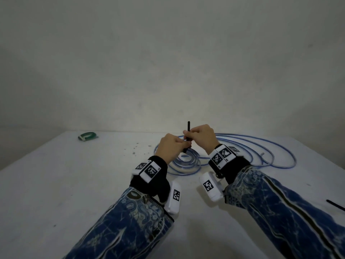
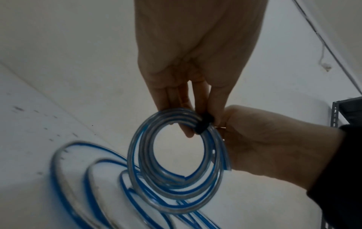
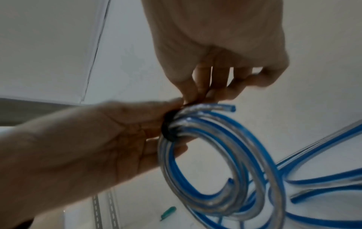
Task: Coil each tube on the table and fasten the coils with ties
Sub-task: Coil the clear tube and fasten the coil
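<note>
Pinching a black tie (image 1: 187, 136) wrapped round a small coil (image 2: 176, 161) of clear, blue-striped tube, the left hand (image 1: 169, 146) and right hand (image 1: 202, 136) hold it above the white table (image 1: 74, 184). Black-and-white square-code tags on both wristbands carry no readable words. Beyond, loose tube loops (image 1: 261, 148) sprawl; a green coil (image 1: 87, 136) lies far left.

Tube (image 2: 176, 178) clear with blue stripe; tie (image 1: 188, 136) black; far coil (image 1: 87, 136) green, white band; counter (image 1: 74, 184) white; sleeves (image 1: 280, 202) blue paisley; wrist tags (image 1: 151, 171) black-white.
</note>
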